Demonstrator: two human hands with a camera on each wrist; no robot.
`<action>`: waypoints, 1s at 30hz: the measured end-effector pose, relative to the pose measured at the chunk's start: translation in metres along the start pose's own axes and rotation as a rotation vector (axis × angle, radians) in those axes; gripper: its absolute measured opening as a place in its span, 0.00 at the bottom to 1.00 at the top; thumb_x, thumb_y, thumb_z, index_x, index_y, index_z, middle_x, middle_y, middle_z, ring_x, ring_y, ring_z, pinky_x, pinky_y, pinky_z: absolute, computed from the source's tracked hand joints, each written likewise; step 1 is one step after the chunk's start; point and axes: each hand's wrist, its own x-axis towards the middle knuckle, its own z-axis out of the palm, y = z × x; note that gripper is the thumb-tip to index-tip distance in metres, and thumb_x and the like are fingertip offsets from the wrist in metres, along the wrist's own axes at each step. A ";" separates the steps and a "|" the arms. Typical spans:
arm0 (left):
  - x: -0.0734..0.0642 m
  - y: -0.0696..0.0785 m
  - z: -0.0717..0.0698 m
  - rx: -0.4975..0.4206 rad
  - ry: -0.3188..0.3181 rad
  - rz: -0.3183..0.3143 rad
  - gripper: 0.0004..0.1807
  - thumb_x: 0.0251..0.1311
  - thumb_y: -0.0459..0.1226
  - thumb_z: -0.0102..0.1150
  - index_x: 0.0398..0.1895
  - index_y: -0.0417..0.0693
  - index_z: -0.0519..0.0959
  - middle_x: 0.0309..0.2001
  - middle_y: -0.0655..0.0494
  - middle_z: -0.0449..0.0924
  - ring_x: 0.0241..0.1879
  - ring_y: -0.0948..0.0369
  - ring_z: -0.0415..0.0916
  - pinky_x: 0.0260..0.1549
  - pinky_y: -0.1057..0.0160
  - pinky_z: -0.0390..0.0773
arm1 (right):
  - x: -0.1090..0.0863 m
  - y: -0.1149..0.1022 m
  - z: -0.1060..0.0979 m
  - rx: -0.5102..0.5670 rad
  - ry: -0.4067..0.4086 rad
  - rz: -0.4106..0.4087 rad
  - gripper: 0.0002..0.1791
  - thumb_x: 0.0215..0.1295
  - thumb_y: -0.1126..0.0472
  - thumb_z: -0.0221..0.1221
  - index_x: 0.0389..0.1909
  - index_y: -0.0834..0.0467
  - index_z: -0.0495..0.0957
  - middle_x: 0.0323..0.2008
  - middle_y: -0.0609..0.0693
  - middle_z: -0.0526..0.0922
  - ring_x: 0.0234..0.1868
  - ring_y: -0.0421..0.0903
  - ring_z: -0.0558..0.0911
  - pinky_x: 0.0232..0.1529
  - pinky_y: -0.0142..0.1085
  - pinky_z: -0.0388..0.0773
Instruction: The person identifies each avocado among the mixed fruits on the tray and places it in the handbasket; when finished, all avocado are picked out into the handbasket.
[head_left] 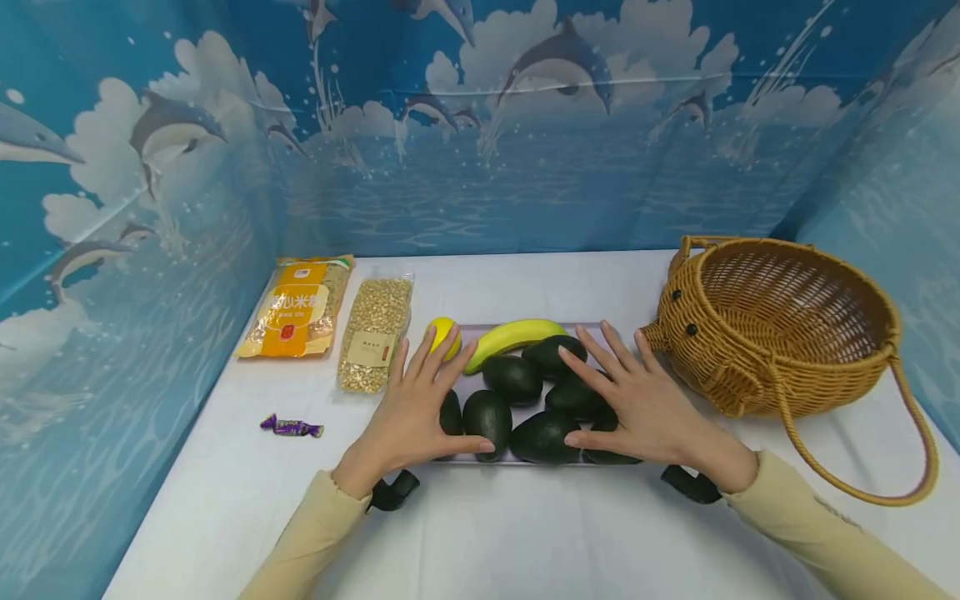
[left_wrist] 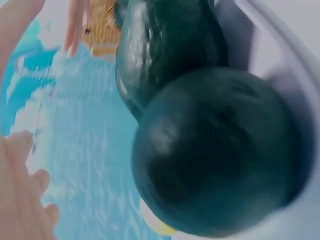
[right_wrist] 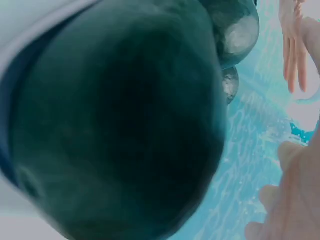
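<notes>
Both hands are held palms down with fingers spread over a shallow tray [head_left: 480, 461] of dark green avocados. My left hand [head_left: 415, 414] overlaps the tray's left end, its thumb in front of an avocado [head_left: 487, 421]. Over the right end is my right hand [head_left: 647, 404], its thumb overlapping another avocado [head_left: 543, 437]. Neither hand grips anything. A banana [head_left: 517, 335] lies along the tray's back beside a yellow lemon-like fruit [head_left: 442, 333] near the left fingertips. In the left wrist view an avocado [left_wrist: 215, 150] looms close; the right wrist view also has a large avocado [right_wrist: 120, 125].
A wicker basket [head_left: 810, 392] with a looped handle stands at the right. To the left lie an orange-labelled grain bag [head_left: 296, 304], a clear bag of pale kernels [head_left: 375, 333] and a purple-wrapped candy [head_left: 292, 427]. Dolphin-print curtains [head_left: 480, 192] enclose the white table [head_left: 495, 542].
</notes>
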 end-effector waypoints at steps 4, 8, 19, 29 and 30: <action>-0.021 -0.009 0.001 -0.129 0.049 -0.117 0.67 0.36 0.75 0.58 0.76 0.58 0.39 0.76 0.59 0.33 0.73 0.51 0.31 0.67 0.46 0.32 | -0.005 0.002 0.001 0.050 0.007 0.028 0.57 0.50 0.27 0.58 0.75 0.48 0.46 0.74 0.57 0.45 0.72 0.58 0.43 0.67 0.58 0.37; -0.043 -0.016 0.007 -0.249 0.073 -0.217 0.69 0.33 0.70 0.66 0.76 0.56 0.40 0.75 0.56 0.38 0.73 0.52 0.33 0.66 0.44 0.38 | -0.013 0.005 0.001 0.102 0.007 0.068 0.56 0.51 0.31 0.60 0.75 0.49 0.46 0.74 0.56 0.45 0.73 0.54 0.42 0.68 0.54 0.39; -0.074 -0.013 0.034 -0.489 0.053 -0.483 0.67 0.29 0.62 0.75 0.75 0.54 0.51 0.71 0.47 0.55 0.69 0.46 0.48 0.63 0.39 0.48 | -0.035 0.006 0.004 0.221 0.030 0.174 0.54 0.52 0.38 0.65 0.75 0.50 0.48 0.74 0.53 0.47 0.72 0.55 0.46 0.69 0.51 0.44; -0.077 -0.016 0.057 -0.535 0.063 -0.502 0.60 0.30 0.53 0.80 0.70 0.42 0.61 0.68 0.45 0.61 0.69 0.47 0.48 0.64 0.40 0.44 | -0.049 0.007 0.004 0.254 0.031 0.229 0.52 0.54 0.41 0.65 0.74 0.51 0.50 0.74 0.52 0.48 0.72 0.54 0.48 0.69 0.47 0.45; -0.077 -0.016 0.060 -0.523 0.071 -0.496 0.59 0.30 0.53 0.80 0.69 0.42 0.62 0.68 0.46 0.62 0.69 0.47 0.48 0.64 0.41 0.44 | -0.050 0.007 0.003 0.258 0.030 0.233 0.51 0.54 0.41 0.65 0.74 0.51 0.50 0.74 0.52 0.47 0.72 0.54 0.48 0.69 0.46 0.44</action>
